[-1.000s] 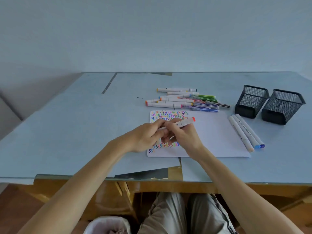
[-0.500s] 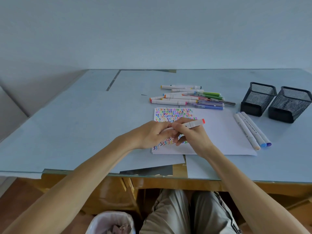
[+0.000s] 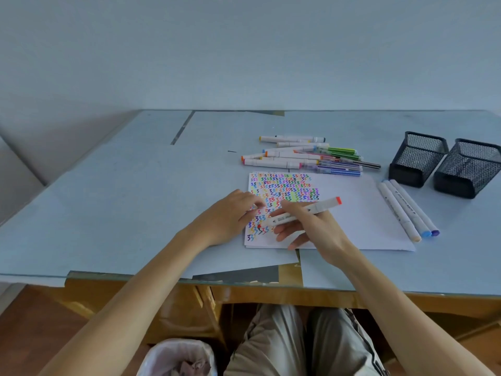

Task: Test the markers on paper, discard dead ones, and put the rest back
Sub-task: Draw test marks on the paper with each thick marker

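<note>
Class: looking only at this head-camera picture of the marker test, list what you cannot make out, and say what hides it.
- Head view: the left hand curls; whether it holds a cap is hidden.
- White marker with red cap: whether its tip touches the squiggle-covered white paper is unclear.
- Lined waste bin: cut by the bottom edge.

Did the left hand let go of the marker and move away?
Yes. The left hand has pulled off the orange-capped marker toward the scribbled paper's left edge; the right hand holds it alone.

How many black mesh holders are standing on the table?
2. One black wire-mesh pen holder stands at the table's far right; the second black wire-mesh pen holder stands right beside it, nearer the edge. Neither shows markers inside.
</note>
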